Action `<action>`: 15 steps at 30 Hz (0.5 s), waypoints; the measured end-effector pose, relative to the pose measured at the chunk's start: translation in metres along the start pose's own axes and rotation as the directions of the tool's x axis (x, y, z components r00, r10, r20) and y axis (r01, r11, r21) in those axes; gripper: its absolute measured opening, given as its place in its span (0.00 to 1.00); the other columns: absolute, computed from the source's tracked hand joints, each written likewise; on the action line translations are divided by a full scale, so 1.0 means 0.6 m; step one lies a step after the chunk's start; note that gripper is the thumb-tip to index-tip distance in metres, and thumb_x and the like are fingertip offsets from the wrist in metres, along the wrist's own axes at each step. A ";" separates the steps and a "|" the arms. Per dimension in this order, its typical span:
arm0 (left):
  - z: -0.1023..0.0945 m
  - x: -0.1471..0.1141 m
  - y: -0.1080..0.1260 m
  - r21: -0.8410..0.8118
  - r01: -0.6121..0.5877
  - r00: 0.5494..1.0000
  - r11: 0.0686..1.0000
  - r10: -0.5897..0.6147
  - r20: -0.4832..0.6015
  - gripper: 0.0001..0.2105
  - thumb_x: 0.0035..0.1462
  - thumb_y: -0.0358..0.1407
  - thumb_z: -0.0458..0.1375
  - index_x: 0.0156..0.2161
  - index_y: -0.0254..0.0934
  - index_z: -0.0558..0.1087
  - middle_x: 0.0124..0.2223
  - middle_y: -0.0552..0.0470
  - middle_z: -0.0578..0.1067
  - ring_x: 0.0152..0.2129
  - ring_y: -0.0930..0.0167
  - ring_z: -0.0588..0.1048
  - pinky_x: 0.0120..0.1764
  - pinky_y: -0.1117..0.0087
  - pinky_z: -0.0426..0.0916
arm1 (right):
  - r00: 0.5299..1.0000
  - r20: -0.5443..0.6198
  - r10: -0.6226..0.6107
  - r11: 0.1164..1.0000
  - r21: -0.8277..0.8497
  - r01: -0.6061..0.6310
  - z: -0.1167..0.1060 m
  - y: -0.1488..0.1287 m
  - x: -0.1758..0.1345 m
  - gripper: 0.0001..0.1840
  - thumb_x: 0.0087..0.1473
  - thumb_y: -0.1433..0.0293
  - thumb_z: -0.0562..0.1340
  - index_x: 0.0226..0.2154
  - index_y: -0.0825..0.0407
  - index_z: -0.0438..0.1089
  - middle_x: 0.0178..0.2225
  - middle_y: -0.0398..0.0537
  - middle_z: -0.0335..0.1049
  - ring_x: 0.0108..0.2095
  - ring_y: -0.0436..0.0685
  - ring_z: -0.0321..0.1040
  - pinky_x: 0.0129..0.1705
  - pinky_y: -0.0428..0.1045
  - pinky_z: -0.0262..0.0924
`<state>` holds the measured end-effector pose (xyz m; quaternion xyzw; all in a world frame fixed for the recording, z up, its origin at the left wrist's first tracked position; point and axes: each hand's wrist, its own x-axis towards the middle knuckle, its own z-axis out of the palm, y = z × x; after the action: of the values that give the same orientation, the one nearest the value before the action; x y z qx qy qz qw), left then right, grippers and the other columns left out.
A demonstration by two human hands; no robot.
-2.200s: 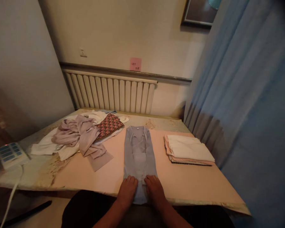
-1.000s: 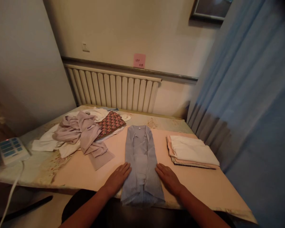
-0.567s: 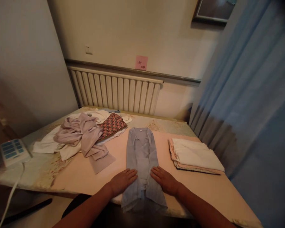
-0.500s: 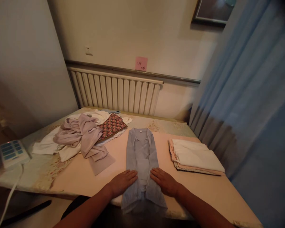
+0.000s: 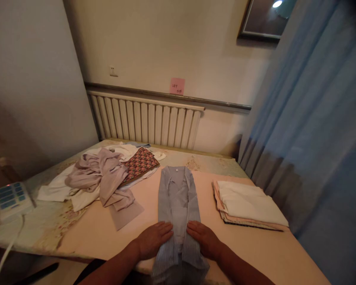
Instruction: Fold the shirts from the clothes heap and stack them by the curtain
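Observation:
A blue-grey cardigan (image 5: 178,198) lies lengthwise in front of me, its collar at the far end and both sides turned inward into a narrow strip. Its lower end hangs over the table's near edge. My left hand (image 5: 154,238) rests flat on the garment's left side, fingers outstretched toward the middle. On the right side my right hand (image 5: 205,238) lies flat in the same way. A lighter inner layer shows between my fingertips. Neither hand grips the cloth.
To the left is a loose heap of clothes (image 5: 97,174) with a patterned red piece (image 5: 141,164). A folded stack (image 5: 252,204) sits on the right. A white power strip (image 5: 13,200) with a cord is at the far left. Beyond the table are a radiator (image 5: 145,120) and blue curtain (image 5: 308,118).
The view has tilted up slightly, so the table things appear lower. Both hands stay flat on the cardigan, in nearly the same place.

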<state>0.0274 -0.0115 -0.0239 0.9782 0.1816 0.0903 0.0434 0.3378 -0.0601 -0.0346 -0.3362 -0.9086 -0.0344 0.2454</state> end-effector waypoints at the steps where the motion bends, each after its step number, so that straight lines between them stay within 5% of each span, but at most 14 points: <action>1: 0.001 0.001 0.002 0.002 0.000 1.000 1.000 0.000 0.001 0.33 0.48 0.27 0.54 0.61 0.38 0.57 0.63 0.39 0.62 0.60 0.59 0.61 0.60 0.51 0.56 | 1.000 0.006 0.010 1.000 0.017 -0.010 0.000 -0.001 -0.001 0.30 0.50 0.74 0.55 0.57 0.48 0.62 0.56 0.52 0.65 0.58 0.56 0.60 0.59 0.56 0.57; 15: -0.029 -0.020 0.075 -0.137 0.046 0.998 0.989 -0.042 0.036 0.31 0.49 0.28 0.52 0.60 0.43 0.61 0.63 0.48 0.64 0.60 0.63 0.61 0.62 0.55 0.54 | 0.996 0.049 0.070 0.974 0.211 -0.079 -0.026 -0.035 -0.037 0.24 0.55 0.72 0.52 0.55 0.48 0.64 0.56 0.50 0.66 0.57 0.54 0.61 0.59 0.55 0.57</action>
<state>0.0286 -0.0567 -0.0033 0.9700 0.1958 0.0855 0.1161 0.3457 -0.0929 -0.0289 -0.3423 -0.8988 0.0791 0.2620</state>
